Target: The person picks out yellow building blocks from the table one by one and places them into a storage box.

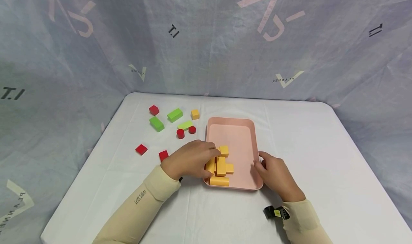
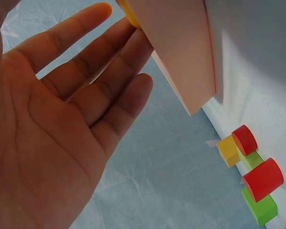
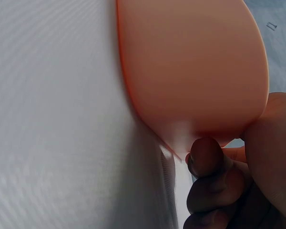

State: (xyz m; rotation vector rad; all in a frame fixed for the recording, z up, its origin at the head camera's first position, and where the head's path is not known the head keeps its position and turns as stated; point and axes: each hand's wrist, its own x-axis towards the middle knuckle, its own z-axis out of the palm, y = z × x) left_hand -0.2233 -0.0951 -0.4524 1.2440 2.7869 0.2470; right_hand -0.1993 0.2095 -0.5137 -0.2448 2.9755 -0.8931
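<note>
A pink tray (image 1: 231, 131) holds several yellow blocks (image 1: 221, 166) gathered in its near left part, some stacked on others. My left hand (image 1: 193, 159) reaches over the tray's left wall with its fingertips at these blocks. Seen from the left wrist, the fingers (image 2: 102, 88) are spread and fairly straight, and a bit of yellow shows at the fingertips behind the tray wall. On the tray's right side, my right hand (image 1: 278, 174) grips the wall, thumb at the rim and curled fingers (image 3: 207, 157) against the outside.
Left of the tray lie green blocks (image 1: 175, 115), a light green piece (image 1: 185, 125), a yellow cube (image 1: 195, 114), red cylinders (image 1: 180, 133), a red block (image 1: 154, 110) and flat red pieces (image 1: 141, 149). A white cloth covers the table (image 1: 305, 136); grey printed fabric (image 1: 206, 40) hangs behind.
</note>
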